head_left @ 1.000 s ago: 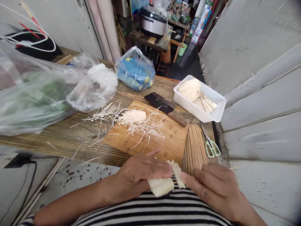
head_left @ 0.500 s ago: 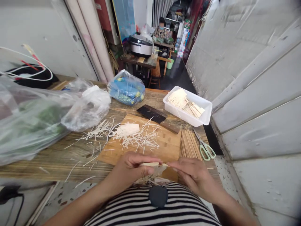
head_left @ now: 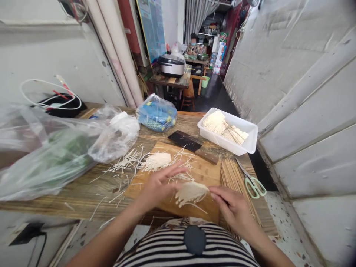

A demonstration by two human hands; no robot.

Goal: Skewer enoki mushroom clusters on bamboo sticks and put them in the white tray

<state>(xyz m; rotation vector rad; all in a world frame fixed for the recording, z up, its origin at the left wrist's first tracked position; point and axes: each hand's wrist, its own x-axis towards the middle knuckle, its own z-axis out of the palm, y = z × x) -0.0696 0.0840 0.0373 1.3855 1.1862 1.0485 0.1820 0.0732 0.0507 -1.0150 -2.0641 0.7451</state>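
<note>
My right hand [head_left: 233, 207] pinches the root end of a flat bunch of enoki mushrooms [head_left: 191, 193]; whether a skewer runs through it is hidden. The bunch's caps fan out to the left over the cutting board [head_left: 207, 170]. My left hand [head_left: 161, 185] is open beside the caps, fingers stretched out; contact with them cannot be made out. Another trimmed enoki bunch [head_left: 160, 160] lies on the board among loose stems. Behind it, a dark cleaver [head_left: 185, 140] has its wooden handle across the board's edge. Bamboo skewers [head_left: 235, 181] lie right of the board.
A white plastic tub [head_left: 226, 142] with enoki bunches and skewers stands at the back right. Green-handled scissors [head_left: 255, 186] lie by the table's right edge. Clear bags [head_left: 63, 148] fill the left side, and a blue package [head_left: 156, 114] is at the back.
My left hand has let go of the enoki bunch and moved up and left, its fingers opening. My right hand keeps hold, and the bunch now shows spread out. The camera view has shifted.
</note>
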